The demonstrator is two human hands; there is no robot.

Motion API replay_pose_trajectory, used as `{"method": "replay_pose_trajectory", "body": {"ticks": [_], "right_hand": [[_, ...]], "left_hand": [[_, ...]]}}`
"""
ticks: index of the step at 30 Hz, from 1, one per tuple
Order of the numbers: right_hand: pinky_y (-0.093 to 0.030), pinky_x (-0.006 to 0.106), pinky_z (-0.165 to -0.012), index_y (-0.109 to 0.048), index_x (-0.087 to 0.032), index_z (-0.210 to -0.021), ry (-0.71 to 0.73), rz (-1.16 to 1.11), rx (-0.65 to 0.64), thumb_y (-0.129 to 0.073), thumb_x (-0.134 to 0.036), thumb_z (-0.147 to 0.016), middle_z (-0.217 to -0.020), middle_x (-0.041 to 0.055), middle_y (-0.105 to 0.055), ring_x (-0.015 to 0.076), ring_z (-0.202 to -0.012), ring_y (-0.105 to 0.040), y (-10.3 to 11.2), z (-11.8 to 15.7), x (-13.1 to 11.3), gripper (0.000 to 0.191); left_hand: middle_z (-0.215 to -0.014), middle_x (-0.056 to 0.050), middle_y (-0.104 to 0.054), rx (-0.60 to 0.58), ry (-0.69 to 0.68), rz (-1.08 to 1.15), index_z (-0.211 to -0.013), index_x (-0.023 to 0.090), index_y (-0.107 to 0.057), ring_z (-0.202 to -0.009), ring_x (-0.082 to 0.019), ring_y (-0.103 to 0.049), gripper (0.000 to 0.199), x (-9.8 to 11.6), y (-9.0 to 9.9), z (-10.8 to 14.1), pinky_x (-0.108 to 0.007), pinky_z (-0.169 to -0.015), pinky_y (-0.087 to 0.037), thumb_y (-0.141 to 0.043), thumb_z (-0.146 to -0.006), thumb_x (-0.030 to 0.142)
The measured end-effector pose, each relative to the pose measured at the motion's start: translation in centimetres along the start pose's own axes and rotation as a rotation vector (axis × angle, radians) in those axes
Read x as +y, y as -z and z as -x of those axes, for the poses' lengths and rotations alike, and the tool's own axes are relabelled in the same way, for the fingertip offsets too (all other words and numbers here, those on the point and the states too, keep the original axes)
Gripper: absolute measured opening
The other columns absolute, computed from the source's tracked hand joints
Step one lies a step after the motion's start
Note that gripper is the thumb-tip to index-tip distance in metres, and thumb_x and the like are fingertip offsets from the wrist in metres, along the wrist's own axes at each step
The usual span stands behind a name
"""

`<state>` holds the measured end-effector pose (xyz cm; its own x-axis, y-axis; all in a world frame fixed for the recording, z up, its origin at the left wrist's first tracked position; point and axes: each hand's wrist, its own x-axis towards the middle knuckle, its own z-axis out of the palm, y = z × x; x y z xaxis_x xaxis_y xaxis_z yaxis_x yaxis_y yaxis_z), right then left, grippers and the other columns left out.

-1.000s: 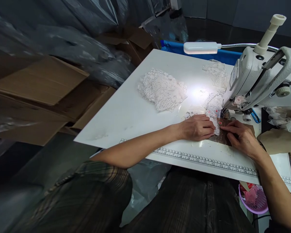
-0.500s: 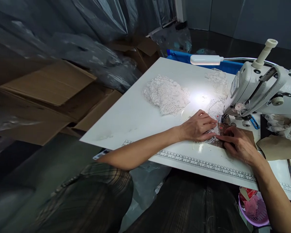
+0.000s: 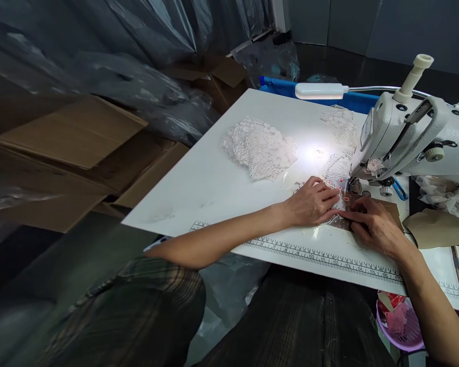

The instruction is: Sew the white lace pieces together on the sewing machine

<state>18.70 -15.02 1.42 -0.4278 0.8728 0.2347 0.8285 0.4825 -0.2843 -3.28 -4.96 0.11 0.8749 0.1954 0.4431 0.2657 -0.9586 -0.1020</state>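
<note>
White lace (image 3: 337, 168) lies on the sewing table under the needle area of a white sewing machine (image 3: 386, 132). My left hand (image 3: 314, 202) rests palm down over the lace, its fingers close together and pressing it left of the presser foot. Just right of it, my right hand (image 3: 375, 224) has thumb and index finger near each other at the lace's edge, over a brown plate (image 3: 341, 223). The fingertips of both hands nearly meet. What lies between the right fingertips is too small to make out.
A lace pile (image 3: 262, 148) lies on the white table (image 3: 214, 183), more lace (image 3: 340, 125) behind. A lamp (image 3: 321, 91) shines from above. Blue snips (image 3: 400, 189), a tan piece (image 3: 439, 228) and a purple basket (image 3: 409, 341) are right; cardboard boxes (image 3: 72, 132) are left.
The whole view has shifted slightly. My left hand has moved a little with the lace, and more red marks show on the lace beside its fingers. My right hand keeps nearly the same pose.
</note>
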Motion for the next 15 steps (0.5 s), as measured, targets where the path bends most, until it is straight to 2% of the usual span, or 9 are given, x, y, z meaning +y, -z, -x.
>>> {"method": "replay_pose_trajectory", "body": {"ticks": [7, 11, 15], "right_hand": [[-0.058, 0.042, -0.078, -0.074, -0.026, -0.120, -0.091, 0.020, 0.008, -0.048, -0.017, -0.091, -0.106, 0.0122, -0.061, 0.0227, -0.089, -0.061, -0.1, -0.2, -0.2, 0.040], [-0.058, 0.042, -0.079, -0.074, -0.028, -0.119, -0.105, 0.028, 0.026, -0.048, -0.018, -0.091, -0.106, 0.0112, -0.060, 0.0230, -0.091, -0.061, -0.3, -0.2, -0.2, 0.039], [-0.058, 0.041, -0.081, -0.073, -0.031, -0.119, -0.115, 0.044, 0.032, -0.048, -0.019, -0.092, -0.106, 0.0098, -0.060, 0.0222, -0.090, -0.060, -0.4, -0.1, -0.2, 0.039]], "left_hand": [[-0.124, -0.011, -0.069, -0.144, -0.122, 0.078, -0.113, 0.018, -0.069, -0.101, -0.023, -0.067, 0.029, -2.7, -0.5, -2.3, -0.042, -0.098, -0.044, -0.048, -0.102, 0.034], [-0.121, -0.009, -0.071, -0.128, -0.110, 0.136, -0.109, 0.020, -0.071, -0.103, -0.023, -0.067, 0.028, -3.3, -0.7, -2.7, -0.046, -0.105, -0.042, -0.047, -0.103, 0.035], [-0.127, -0.009, -0.069, -0.083, -0.092, 0.186, -0.113, 0.021, -0.070, -0.112, -0.024, -0.066, 0.026, -3.2, -1.1, -2.2, -0.051, -0.110, -0.040, -0.051, -0.101, 0.036]]}}
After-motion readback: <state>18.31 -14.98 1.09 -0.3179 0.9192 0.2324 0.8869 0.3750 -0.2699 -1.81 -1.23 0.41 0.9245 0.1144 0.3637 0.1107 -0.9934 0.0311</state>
